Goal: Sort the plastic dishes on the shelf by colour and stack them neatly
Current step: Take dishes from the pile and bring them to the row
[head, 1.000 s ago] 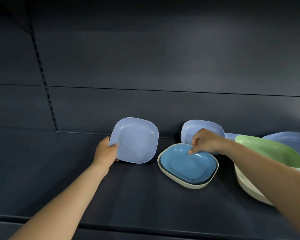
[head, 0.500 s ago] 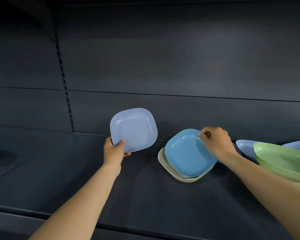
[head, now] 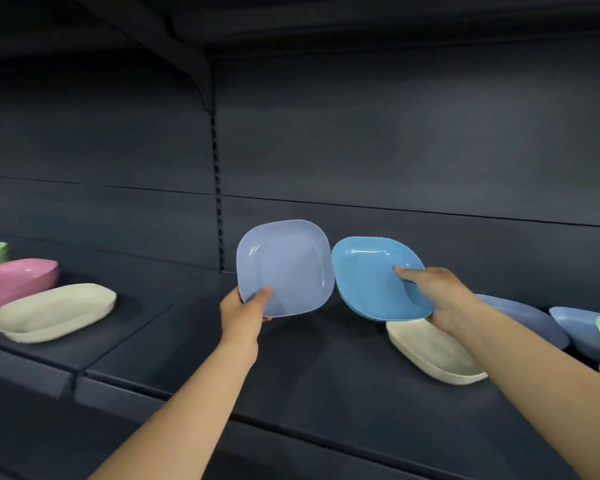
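You have no text, label, brand, number or sign to read anywhere in this view
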A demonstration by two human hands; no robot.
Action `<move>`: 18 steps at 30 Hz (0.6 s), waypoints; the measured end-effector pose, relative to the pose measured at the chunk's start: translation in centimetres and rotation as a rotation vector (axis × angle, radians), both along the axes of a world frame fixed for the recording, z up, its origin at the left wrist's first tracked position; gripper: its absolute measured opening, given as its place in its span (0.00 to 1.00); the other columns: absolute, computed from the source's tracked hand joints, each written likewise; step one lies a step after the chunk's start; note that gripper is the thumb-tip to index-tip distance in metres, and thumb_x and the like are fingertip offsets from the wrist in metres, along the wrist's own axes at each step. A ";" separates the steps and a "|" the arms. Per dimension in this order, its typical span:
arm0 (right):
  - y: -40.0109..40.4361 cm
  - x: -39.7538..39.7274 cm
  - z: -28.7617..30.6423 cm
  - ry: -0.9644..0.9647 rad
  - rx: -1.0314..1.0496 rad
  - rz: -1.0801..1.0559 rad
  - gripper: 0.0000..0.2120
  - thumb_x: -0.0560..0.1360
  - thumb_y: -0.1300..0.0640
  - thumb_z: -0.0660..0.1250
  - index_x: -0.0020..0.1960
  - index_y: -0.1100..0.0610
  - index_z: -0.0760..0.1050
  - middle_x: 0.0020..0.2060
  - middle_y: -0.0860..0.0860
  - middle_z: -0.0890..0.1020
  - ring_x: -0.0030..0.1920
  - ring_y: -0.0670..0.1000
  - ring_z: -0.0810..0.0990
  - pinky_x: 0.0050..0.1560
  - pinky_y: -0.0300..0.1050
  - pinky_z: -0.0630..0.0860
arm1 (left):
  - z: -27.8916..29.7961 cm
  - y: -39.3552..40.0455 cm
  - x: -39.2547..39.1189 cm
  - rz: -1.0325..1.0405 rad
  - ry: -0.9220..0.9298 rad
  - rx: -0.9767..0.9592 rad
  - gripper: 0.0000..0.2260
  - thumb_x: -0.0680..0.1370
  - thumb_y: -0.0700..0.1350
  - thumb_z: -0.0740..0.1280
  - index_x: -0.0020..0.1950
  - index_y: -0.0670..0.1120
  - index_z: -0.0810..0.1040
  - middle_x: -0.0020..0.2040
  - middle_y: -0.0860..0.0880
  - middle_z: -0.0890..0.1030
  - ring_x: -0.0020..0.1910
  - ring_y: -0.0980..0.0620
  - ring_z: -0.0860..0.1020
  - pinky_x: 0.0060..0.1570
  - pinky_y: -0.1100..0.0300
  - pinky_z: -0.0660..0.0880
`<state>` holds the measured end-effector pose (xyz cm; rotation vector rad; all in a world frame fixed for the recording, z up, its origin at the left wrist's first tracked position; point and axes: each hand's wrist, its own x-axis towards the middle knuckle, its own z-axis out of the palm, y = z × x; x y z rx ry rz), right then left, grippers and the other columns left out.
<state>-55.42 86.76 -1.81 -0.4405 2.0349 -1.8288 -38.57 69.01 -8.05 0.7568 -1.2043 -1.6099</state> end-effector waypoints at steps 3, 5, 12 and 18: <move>-2.7 4.4 0.4 -0.111 -0.092 0.047 0.09 0.75 0.58 0.69 0.53 0.62 0.74 0.43 0.54 0.80 0.41 0.53 0.79 0.37 0.47 0.75 | 0.4 -2.6 4.2 0.016 0.002 0.021 0.09 0.75 0.37 0.68 0.54 0.45 0.77 0.53 0.47 0.79 0.52 0.45 0.77 0.41 0.57 0.76; -4.7 7.7 0.6 -0.167 -0.138 0.088 0.07 0.75 0.59 0.69 0.49 0.61 0.75 0.45 0.55 0.81 0.43 0.54 0.80 0.37 0.48 0.76 | 0.9 -4.5 7.2 0.024 0.020 0.064 0.11 0.75 0.38 0.69 0.57 0.44 0.76 0.55 0.45 0.79 0.54 0.44 0.77 0.42 0.57 0.77; -13.8 20.4 0.5 -0.162 -0.171 0.120 0.11 0.74 0.58 0.70 0.54 0.61 0.75 0.47 0.54 0.81 0.46 0.55 0.80 0.45 0.50 0.77 | 1.9 -13.0 19.8 0.106 -0.009 0.082 0.12 0.74 0.38 0.70 0.57 0.42 0.76 0.56 0.43 0.79 0.55 0.42 0.78 0.42 0.54 0.78; -21.1 29.3 -0.1 -0.168 -0.207 0.090 0.15 0.74 0.56 0.70 0.58 0.60 0.73 0.52 0.53 0.77 0.52 0.55 0.76 0.50 0.50 0.73 | 2.1 -19.2 30.4 0.166 -0.022 0.030 0.07 0.74 0.36 0.69 0.50 0.45 0.76 0.53 0.45 0.79 0.53 0.44 0.77 0.46 0.52 0.77</move>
